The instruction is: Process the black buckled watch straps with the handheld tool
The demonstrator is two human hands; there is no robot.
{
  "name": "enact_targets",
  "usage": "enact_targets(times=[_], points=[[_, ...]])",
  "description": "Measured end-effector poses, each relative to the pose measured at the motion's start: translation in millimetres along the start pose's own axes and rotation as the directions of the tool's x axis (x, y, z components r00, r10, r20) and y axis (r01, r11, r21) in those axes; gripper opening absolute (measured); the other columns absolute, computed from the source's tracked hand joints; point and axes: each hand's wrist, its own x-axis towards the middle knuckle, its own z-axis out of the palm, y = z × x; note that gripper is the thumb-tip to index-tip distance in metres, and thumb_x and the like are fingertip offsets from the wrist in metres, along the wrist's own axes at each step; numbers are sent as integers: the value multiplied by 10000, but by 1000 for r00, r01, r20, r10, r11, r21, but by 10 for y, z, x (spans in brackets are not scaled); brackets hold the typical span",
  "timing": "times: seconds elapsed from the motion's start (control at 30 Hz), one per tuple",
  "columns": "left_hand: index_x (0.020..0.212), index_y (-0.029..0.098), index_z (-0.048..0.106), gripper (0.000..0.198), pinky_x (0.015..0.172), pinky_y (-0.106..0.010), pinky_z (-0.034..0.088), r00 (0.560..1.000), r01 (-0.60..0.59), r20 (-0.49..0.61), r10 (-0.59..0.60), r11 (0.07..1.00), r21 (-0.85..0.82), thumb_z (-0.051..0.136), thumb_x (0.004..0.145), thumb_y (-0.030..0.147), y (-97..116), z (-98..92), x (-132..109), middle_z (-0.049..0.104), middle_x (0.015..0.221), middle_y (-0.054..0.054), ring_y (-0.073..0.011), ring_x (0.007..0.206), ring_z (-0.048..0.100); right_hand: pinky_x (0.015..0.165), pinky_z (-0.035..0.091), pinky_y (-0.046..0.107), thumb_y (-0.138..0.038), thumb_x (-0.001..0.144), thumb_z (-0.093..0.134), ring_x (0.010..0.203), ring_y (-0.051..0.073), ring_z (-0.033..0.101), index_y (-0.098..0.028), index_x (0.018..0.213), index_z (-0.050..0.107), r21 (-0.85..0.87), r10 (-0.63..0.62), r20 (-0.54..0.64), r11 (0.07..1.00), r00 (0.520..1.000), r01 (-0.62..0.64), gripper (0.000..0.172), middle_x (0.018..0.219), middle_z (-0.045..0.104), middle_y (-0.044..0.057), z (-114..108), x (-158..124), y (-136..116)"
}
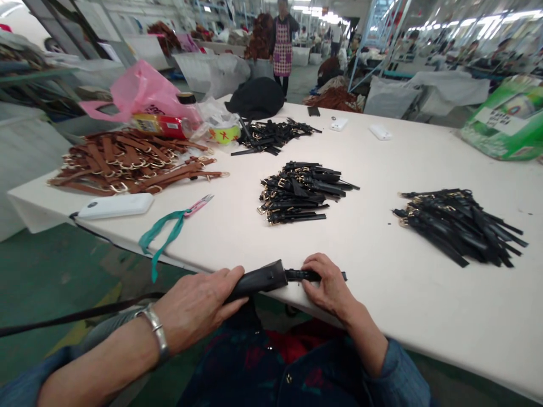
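My left hand (207, 302), wearing a metal bracelet, is wrapped round a black handle-like piece (265, 278) that widens to a blunt end. Its exact kind I cannot make out. At the table's front edge, my right hand (328, 285) pinches a short black strap (297, 275), which points at that wide end; whether the two touch is unclear. Ahead of my hands lies a pile of black buckled straps (301, 189). Another black strap pile (462, 226) is at the right. A pink thread snipper (199, 206) with a teal ribbon (167, 229) rests to the left.
Brown buckled straps (131, 161), a white power bank (116, 206) and a pink plastic bag (142, 93) occupy the table's left. Farther back are more black straps (275, 135) and a black cap (257, 97). A green package (507, 121) stands right. Beyond, a person in a checkered apron (283, 48) stands.
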Motion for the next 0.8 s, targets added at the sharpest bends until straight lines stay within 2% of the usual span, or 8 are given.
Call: enact_targets(times=[0.17, 0.4, 0.57, 0.7, 0.8], points=[[959, 227, 432, 323, 629, -321, 430, 999, -35, -18, 36, 998, 58, 319, 836, 503, 88, -48, 139, 639, 831, -57, -241, 754, 619, 849, 423, 307, -99, 684, 529, 945, 172, 505, -186, 875, 630, 5, -27, 55, 1000, 998, 26, 233, 988, 533, 66, -45, 3, 4], [911, 221, 418, 267, 569, -313, 421, 994, -39, -100, 45, 997, 68, 357, 833, 469, 287, 4, 279, 643, 805, -53, -252, 707, 624, 851, 426, 345, -118, 702, 540, 968, 197, 492, -188, 932, 624, -51, -67, 43, 996, 997, 69, 254, 1015, 530, 81, -49, -52, 56], [908, 221, 427, 258, 594, -300, 421, 997, -38, -65, 39, 999, 27, 359, 836, 459, 185, -15, 212, 643, 793, -47, -225, 711, 622, 801, 420, 385, -173, 718, 572, 910, 214, 483, -223, 983, 632, -208, -21, -69, 978, 997, 7, 276, 973, 526, 77, -78, -180, 118], [919, 221, 437, 253, 595, -306, 423, 1000, -30, 1, 30, 997, 71, 351, 838, 445, 133, -36, 94, 636, 778, -45, -226, 706, 620, 783, 413, 377, -181, 728, 571, 888, 209, 472, -228, 1009, 626, -201, 9, -65, 979, 998, -22, 290, 947, 521, 72, -90, -213, 129], [939, 223, 437, 240, 597, -310, 431, 999, -40, 5, 40, 994, 103, 343, 845, 422, 214, -16, 59, 627, 801, -44, -229, 725, 619, 777, 408, 365, -174, 726, 574, 875, 200, 471, -227, 993, 631, -166, 21, -40, 986, 999, -28, 278, 926, 528, 62, -102, -186, 126]])
